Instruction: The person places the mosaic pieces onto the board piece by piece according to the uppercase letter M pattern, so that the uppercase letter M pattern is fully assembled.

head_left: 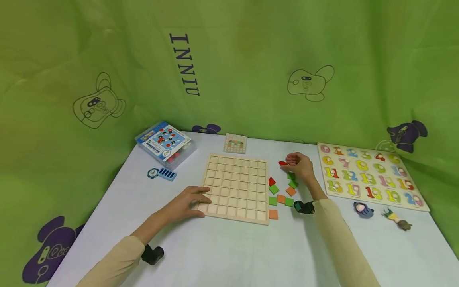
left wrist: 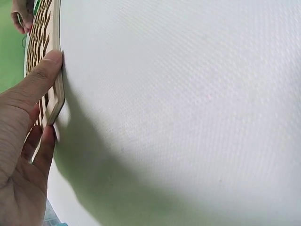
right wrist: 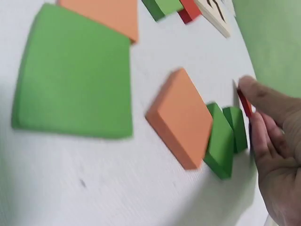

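A square wooden grid board [head_left: 236, 187] lies on the table. My left hand [head_left: 188, 202] steadies its near left corner; in the left wrist view the thumb [left wrist: 40, 77] lies on the rim and the fingers bend round the corner. Beyond the board's right side, my right hand [head_left: 300, 166] pinches a red tile [head_left: 282, 163]. The right wrist view shows this red tile [right wrist: 244, 102] between thumb and fingers, close to the tabletop. Nearby lie several green tiles [right wrist: 75, 75] and orange tiles [right wrist: 183, 120], plus another red tile [head_left: 271, 181] near the board's edge.
A small pattern card [head_left: 235, 143] lies behind the board. To the left are a clear-sided box [head_left: 166, 143], a round chip [head_left: 152, 173] and a blue striped piece [head_left: 167, 174]. A number puzzle [head_left: 369, 175] and small figures [head_left: 363, 209] lie at right. Green cloth hangs behind.
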